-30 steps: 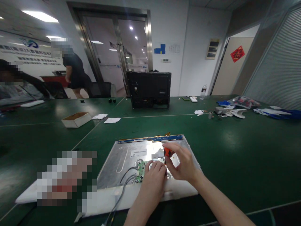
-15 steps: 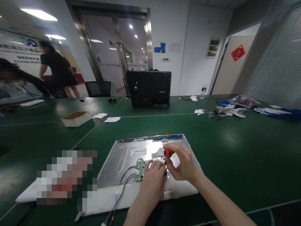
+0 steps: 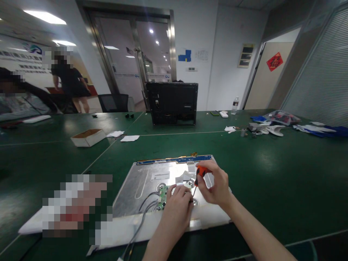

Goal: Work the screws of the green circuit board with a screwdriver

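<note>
A flat silver display panel (image 3: 144, 174) lies on the green table with a blue board strip (image 3: 176, 160) along its far edge. On the panel sits a green circuit board (image 3: 162, 195), with dark cables (image 3: 146, 214) running from its left side. My left hand (image 3: 178, 203) rests over the board, fingers curled and pressed down on it, covering much of it. My right hand (image 3: 216, 183) is closed around the orange and black handle of a screwdriver (image 3: 200, 173). Its thin shaft tilts down toward the board's right edge, beside my left fingertips; the tip is hard to make out.
A dark monitor housing (image 3: 174, 103) stands upright farther back. To the left are an open cardboard box (image 3: 88, 138) and papers (image 3: 129, 138). Metal parts (image 3: 255, 127), plastic bags (image 3: 282, 116) and a water bottle (image 3: 235, 106) sit at the right back. Two people are at the left.
My right hand has shifted slightly right, tipping the screwdriver handle upright so its shaft now shows. My left hand has barely moved. The standing person in the background has moved a little right.
</note>
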Motion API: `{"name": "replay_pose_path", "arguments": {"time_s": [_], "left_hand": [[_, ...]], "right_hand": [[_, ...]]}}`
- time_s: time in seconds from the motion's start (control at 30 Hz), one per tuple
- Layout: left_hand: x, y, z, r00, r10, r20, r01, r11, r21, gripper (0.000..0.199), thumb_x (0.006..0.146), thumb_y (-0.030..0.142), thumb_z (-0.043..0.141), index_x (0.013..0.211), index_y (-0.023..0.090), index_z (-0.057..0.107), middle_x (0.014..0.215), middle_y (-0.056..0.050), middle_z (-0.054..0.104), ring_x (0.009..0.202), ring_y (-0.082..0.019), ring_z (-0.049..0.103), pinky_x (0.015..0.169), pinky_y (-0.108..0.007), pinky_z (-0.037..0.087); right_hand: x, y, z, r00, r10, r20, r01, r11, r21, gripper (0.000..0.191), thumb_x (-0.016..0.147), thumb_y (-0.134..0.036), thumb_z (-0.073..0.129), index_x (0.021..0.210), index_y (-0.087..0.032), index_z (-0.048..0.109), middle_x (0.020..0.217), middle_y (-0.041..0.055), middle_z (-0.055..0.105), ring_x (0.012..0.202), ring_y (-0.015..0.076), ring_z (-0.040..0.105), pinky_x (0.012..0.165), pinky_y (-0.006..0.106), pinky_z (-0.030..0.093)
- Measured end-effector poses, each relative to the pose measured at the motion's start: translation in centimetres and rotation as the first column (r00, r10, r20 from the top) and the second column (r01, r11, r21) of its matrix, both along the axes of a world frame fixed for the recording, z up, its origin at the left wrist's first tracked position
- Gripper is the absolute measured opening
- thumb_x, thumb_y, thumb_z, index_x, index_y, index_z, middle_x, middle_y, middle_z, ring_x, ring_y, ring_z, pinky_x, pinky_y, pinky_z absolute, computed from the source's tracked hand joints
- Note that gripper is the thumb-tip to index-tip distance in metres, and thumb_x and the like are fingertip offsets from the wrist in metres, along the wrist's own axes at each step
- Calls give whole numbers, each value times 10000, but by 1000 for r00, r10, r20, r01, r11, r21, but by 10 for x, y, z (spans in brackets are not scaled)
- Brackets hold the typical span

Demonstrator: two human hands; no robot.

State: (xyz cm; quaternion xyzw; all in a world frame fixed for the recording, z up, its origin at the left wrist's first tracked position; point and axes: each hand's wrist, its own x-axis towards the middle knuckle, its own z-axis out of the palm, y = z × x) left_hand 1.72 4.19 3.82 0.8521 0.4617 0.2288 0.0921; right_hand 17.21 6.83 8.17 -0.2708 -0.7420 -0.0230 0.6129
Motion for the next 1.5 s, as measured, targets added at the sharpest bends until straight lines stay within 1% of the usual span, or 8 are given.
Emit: {"name": "replay_pose_path", "arguments": {"time_s": [0.33,0.6,0.77,0.87,1.0,1.17,1.37,1.5], "left_hand": [[0,0,0,1000,-15,4,15,1000,19,151,761,62,538,787,202,587,934,-27,624,965,-226,552,984,-455,286],[-1,1,0,999,-26,23,25,999,28,191,770,46,503,793,208,601,940,-34,633,966,-228,555,966,-450,308],[-1,2,-4,1000,-22,12,21,999,30,214,764,26,517,824,205,617,968,-32,636,985,-227,556,976,-450,299],[0,3,-6,1000,-12,-8,13,999,31,210,772,32,518,839,201,623,995,-42,640,994,-232,556,968,-450,310],[0,5,-6,999,-15,-28,15,1000,14,205,788,59,514,867,209,630,1016,-50,645,991,-235,558,971,-458,314],[0,5,-5,1000,-15,-26,15,1000,13,203,786,65,521,876,213,627,1026,-50,649,1001,-236,557,977,-456,314],[0,5,-5,999,-7,-32,7,1000,20,171,794,78,535,853,212,623,990,-45,652,999,-236,560,979,-454,314],[0,5,-6,999,-8,-37,8,1000,3,171,786,67,552,845,208,627,1014,-48,652,1015,-239,555,979,-458,307]], "right_hand": [[0,1,1,1000,-17,24,17,1000,5,386,775,-97,506,1143,-208,472,851,46,607,700,157,589,573,274,511],[0,-2,4,999,26,20,-26,1000,-4,400,755,-82,505,1135,-203,473,850,48,602,681,154,581,563,274,500],[-1,-4,5,993,99,58,-97,995,-40,417,725,-77,506,1122,-200,469,816,41,590,708,169,591,572,282,509],[-1,-3,3,991,115,71,-111,992,-55,408,726,-81,505,1114,-201,470,811,39,585,702,167,585,571,283,510],[-2,-2,1,990,115,87,-109,992,-68,400,724,-94,506,1108,-201,471,840,49,586,715,168,583,579,288,512],[-2,-2,1,989,102,107,-97,994,-50,387,727,-104,505,1097,-209,464,800,33,567,678,162,568,566,288,506],[-2,1,-4,988,72,137,-66,997,-49,335,781,-161,543,1100,-219,457,773,21,541,655,158,545,547,285,487],[-2,2,-7,985,57,164,-47,997,-65,303,814,-192,550,1101,-218,453,755,12,551,612,145,539,530,272,470]]}}
